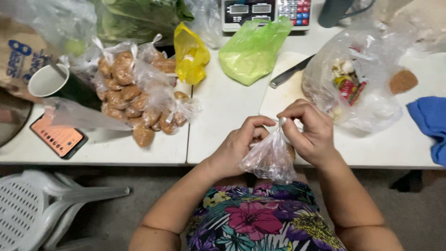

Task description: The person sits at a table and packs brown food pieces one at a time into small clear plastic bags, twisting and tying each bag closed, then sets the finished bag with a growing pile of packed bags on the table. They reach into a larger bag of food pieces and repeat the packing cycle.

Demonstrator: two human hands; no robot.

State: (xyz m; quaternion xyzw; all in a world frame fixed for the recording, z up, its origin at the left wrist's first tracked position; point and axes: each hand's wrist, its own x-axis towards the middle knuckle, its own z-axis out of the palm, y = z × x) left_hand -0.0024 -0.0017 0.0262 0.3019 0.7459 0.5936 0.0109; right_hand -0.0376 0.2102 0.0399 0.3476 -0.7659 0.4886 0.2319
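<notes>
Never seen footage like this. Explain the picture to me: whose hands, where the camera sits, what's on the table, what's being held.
There is no machine here. One camera sits on a person's head and looks down, so the two arms from the bottom edge are that person's own. The left hand and right hand both pinch the twisted top of a small clear bag, held over the lap at the edge of a white table. On the table lie a pile of tied bags of brown lumps, a cup, a phone, a yellow bag, a green bag, a scale, a knife on a white board, a large clear bag and a blue cloth.
</notes>
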